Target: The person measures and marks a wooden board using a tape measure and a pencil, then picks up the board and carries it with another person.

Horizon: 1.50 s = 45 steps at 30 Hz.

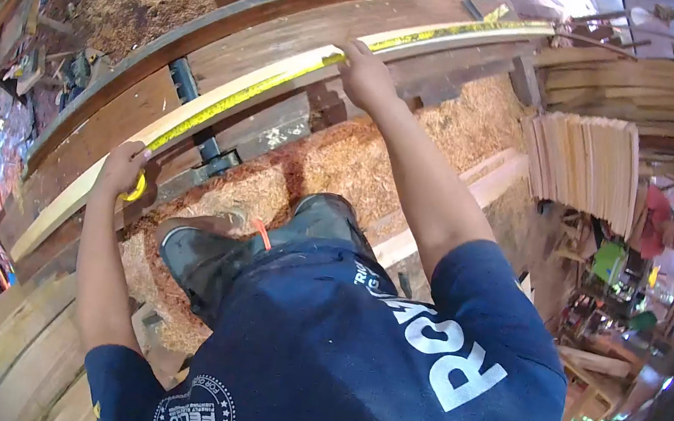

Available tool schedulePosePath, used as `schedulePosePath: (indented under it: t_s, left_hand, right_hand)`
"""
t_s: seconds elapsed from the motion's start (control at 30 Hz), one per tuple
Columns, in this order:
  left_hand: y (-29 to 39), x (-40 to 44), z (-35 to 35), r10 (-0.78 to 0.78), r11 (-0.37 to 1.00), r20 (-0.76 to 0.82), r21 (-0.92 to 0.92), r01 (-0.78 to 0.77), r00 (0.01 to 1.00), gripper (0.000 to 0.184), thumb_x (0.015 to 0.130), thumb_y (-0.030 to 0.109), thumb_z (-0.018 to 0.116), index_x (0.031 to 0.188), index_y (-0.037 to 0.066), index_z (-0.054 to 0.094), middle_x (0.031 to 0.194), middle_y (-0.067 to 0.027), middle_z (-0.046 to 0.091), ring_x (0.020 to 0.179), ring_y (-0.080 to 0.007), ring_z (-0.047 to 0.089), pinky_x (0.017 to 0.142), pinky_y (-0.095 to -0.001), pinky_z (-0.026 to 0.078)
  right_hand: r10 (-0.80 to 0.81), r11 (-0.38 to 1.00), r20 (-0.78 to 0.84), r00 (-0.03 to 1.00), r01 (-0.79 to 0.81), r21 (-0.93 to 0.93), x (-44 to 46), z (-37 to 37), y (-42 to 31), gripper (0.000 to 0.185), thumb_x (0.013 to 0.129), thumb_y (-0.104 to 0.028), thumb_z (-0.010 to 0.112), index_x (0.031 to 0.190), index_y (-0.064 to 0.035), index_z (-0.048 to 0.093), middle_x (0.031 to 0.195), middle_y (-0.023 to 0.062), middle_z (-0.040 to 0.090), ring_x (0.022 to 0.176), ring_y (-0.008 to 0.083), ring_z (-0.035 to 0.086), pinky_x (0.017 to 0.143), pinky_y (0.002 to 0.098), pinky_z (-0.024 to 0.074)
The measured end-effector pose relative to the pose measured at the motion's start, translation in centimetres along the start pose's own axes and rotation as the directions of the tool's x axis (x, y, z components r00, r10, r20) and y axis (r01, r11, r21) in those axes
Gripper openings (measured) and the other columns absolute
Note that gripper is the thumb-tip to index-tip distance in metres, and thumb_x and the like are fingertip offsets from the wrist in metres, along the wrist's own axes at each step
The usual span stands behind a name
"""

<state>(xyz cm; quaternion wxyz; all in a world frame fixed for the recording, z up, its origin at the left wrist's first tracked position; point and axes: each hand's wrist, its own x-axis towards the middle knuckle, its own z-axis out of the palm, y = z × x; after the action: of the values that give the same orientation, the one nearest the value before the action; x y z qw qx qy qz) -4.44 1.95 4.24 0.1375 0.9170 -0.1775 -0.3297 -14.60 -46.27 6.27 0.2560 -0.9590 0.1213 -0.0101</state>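
A long pale wooden board (229,90) lies across a workbench in front of me. Stretched along it is the yellow blade of a tape measure (235,103), reaching on toward the board's far right end. My left hand (122,170) is closed at the board's near edge, with the tape's round yellow end piece (136,187) showing beneath the fingers. My right hand (366,77) grips the blade against the board farther along, fingers over the top; its thumb is partly hidden.
The brown workbench (134,110) has a dark metal fitting (216,159) on its near side. Stacked thin boards (588,165) stand at right, with a person in a red shirt (657,225) beyond. Wood shavings (345,159) cover the floor. Thick planks (29,347) lie at lower left.
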Motion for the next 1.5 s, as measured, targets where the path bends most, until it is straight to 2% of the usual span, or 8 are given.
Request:
schedulePosePath:
  t_s: [0.27,0.57,0.8,0.97,1.2,1.27,1.33,1.5]
  left_hand:
    - [3.8,-7.6,0.9,0.124,0.953,0.139,-0.292,-0.079,0.982,0.031,0.098,0.027,0.06,0.089,-0.002,0.065,0.079,-0.0171,0.064,0.074,-0.0247,0.058,0.072,-0.039,0.047]
    - [-2.5,-9.0,2.2,0.263,0.871,0.131,-0.459,-0.177,0.956,0.033,0.1,0.029,0.057,0.086,0.001,0.066,0.074,-0.0021,0.062,0.071,-0.013,0.054,0.068,-0.0328,0.047]
    - [-2.3,-9.9,-3.3,0.321,0.945,0.229,-0.144,-0.294,0.919,0.036,0.1,0.032,0.054,0.084,0.003,0.069,0.078,-0.015,0.069,0.073,-0.028,0.064,0.072,-0.0416,0.05]
    - [-2.9,-11.6,-3.9,0.254,0.926,0.351,-0.356,-0.123,0.901,0.036,0.102,0.032,0.058,0.084,0.003,0.07,0.073,-0.0017,0.064,0.07,-0.0106,0.056,0.066,-0.0295,0.046]
    - [-7.3,-10.7,-1.8,0.09,0.932,0.341,-0.36,0.042,0.936,0.029,0.096,0.028,0.063,0.097,0.002,0.076,0.087,-0.0082,0.074,0.082,-0.0153,0.066,0.078,-0.0325,0.052]
    - [-5.5,-11.3,-2.1,-0.092,0.985,0.191,-0.127,0.118,0.977,0.027,0.095,0.03,0.063,0.094,0.006,0.075,0.086,-0.0163,0.072,0.081,-0.0254,0.069,0.078,-0.0388,0.053]
    - [-6.6,-10.7,-1.0,-0.055,0.994,0.016,0.091,0.054,0.998,0.035,0.095,0.035,0.062,0.09,0.003,0.073,0.088,-0.0236,0.069,0.082,-0.0399,0.066,0.08,-0.0484,0.05]
    - [-7.0,-9.8,-1.7,-0.18,0.982,0.047,0.074,0.176,0.983,0.039,0.095,0.038,0.061,0.087,0.003,0.073,0.085,-0.0229,0.069,0.082,-0.0398,0.066,0.078,-0.0477,0.05]
  right_hand:
    - [0.022,0.99,0.248,0.968,0.014,-0.142,-1.3,-2.5,1.6,0.018,0.096,-0.018,0.059,0.106,-0.0102,0.072,0.103,0.019,0.071,0.099,0.0385,0.067,0.085,0.0464,0.0522]
    - [0.003,0.97,0.082,0.997,0.017,-0.241,-5.6,-4.0,-5.1,0.013,0.091,-0.011,0.061,0.101,-0.0062,0.068,0.1,0.0198,0.069,0.098,0.0394,0.065,0.084,0.0461,0.0513]
    - [-0.045,0.975,-0.109,0.993,0.02,-0.221,-6.5,1.8,-4.8,0.009,0.088,-0.007,0.057,0.091,-0.0042,0.065,0.097,0.0186,0.065,0.098,0.0383,0.062,0.087,0.0448,0.0493]
    - [-0.035,0.981,-0.034,0.999,0.028,-0.191,-6.3,2.1,-6.1,0.009,0.088,-0.01,0.06,0.092,-0.0044,0.066,0.097,0.0185,0.067,0.1,0.0393,0.062,0.086,0.0458,0.0495]
    - [-0.039,0.981,0.217,0.975,0.079,-0.177,-3.4,7.1,-0.2,0.015,0.091,-0.015,0.06,0.101,-0.0084,0.069,0.103,0.0201,0.07,0.098,0.0415,0.065,0.084,0.0494,0.0509]
    - [0.103,0.982,0.318,0.942,-0.046,-0.181,-4.3,8.2,0.8,0.015,0.091,-0.014,0.059,0.101,-0.0077,0.069,0.103,0.0206,0.069,0.099,0.0416,0.064,0.085,0.0497,0.0506]
    - [0.068,0.993,0.277,0.958,-0.039,-0.109,-4.8,10.3,3.3,0.015,0.09,-0.015,0.061,0.098,-0.0063,0.07,0.102,0.0208,0.069,0.1,0.0415,0.063,0.087,0.0496,0.0494]
    - [-0.125,0.991,0.076,0.989,0.128,-0.027,-5.8,12.4,5.1,0.013,0.091,-0.019,0.065,0.095,-0.0066,0.068,0.094,0.018,0.067,0.095,0.0384,0.061,0.083,0.0461,0.0494]
